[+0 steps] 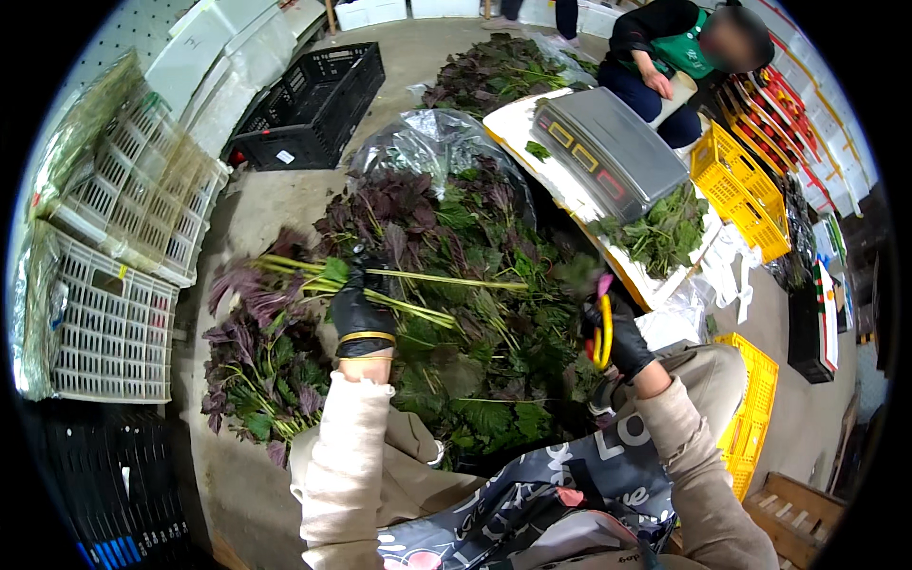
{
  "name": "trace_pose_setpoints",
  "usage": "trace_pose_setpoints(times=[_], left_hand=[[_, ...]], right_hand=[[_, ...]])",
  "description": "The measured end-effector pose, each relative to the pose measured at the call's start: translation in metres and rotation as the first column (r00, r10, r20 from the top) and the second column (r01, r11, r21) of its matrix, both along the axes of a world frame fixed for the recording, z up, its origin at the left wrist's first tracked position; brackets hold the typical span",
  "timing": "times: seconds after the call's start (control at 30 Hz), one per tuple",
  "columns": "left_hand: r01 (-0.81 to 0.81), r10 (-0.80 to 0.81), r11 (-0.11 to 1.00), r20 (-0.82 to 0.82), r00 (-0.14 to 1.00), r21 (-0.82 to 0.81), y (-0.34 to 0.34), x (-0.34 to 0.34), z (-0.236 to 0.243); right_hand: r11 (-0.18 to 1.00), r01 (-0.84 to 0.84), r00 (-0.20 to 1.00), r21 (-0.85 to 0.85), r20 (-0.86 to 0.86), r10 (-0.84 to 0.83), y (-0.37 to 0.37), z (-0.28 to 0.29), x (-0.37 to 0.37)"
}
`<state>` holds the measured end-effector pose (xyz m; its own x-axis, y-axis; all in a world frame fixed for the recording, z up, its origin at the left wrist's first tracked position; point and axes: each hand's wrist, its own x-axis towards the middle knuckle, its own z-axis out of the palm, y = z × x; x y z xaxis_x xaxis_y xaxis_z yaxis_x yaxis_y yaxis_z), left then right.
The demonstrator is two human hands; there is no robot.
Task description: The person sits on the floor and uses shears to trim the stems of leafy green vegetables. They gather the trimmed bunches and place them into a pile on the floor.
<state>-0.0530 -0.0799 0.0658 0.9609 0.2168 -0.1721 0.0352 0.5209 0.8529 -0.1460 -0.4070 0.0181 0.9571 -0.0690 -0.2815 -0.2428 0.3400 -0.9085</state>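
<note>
My left hand [357, 306], in a black glove with a yellowish band at the wrist, is closed around a few long green perilla stems [446, 278]. Their purple leaves [255, 283] stick out to the left, partly blurred; the bare stem ends point right. Under both hands lies a big heap of purple and green perilla [484, 313]. At the heap's right side, my gloved right hand [625, 344] is closed on a yellow-and-pink looped handle [602, 332]; no blades can be made out. Just beyond that hand is a blurred leafy patch [578, 271].
A grey scale [613, 142] and picked greens [665, 233] occupy a white board at right. Around stand a black crate [313, 109], white crates [109, 318] and yellow crates [741, 185]. Another pile [494, 71] lies farther back. A person in a green apron [679, 52] sits beyond the scale.
</note>
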Motion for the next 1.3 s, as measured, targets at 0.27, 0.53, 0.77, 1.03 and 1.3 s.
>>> trace_pose_setpoints(times=[0.27,0.53,0.77,1.03,1.3], left_hand=[[-0.064,-0.222,0.336,0.145,0.964,0.94,0.001,-0.01,-0.025],[0.194,-0.199,0.98,-0.267,0.943,-0.047,-0.054,-0.06,0.0],[0.058,-0.02,0.918,-0.101,0.995,0.392,-0.032,-0.042,0.0],[-0.078,0.058,0.993,-0.21,0.976,-0.088,0.008,-0.012,0.011],[0.09,-0.077,0.994,-0.19,0.979,0.063,-0.006,-0.025,0.022]], right_hand=[[0.864,-0.472,0.877,-0.174,0.002,0.48,0.072,0.0,-0.087],[0.962,-0.254,0.961,0.098,-0.085,0.263,0.106,-0.007,-0.101],[0.938,-0.154,0.902,0.311,-0.344,0.262,0.108,-0.019,-0.072],[0.701,0.029,0.967,-0.713,-0.158,-0.2,0.109,-0.098,0.012],[0.373,-0.086,0.994,-0.924,-0.102,-0.025,0.107,-0.154,0.01]])
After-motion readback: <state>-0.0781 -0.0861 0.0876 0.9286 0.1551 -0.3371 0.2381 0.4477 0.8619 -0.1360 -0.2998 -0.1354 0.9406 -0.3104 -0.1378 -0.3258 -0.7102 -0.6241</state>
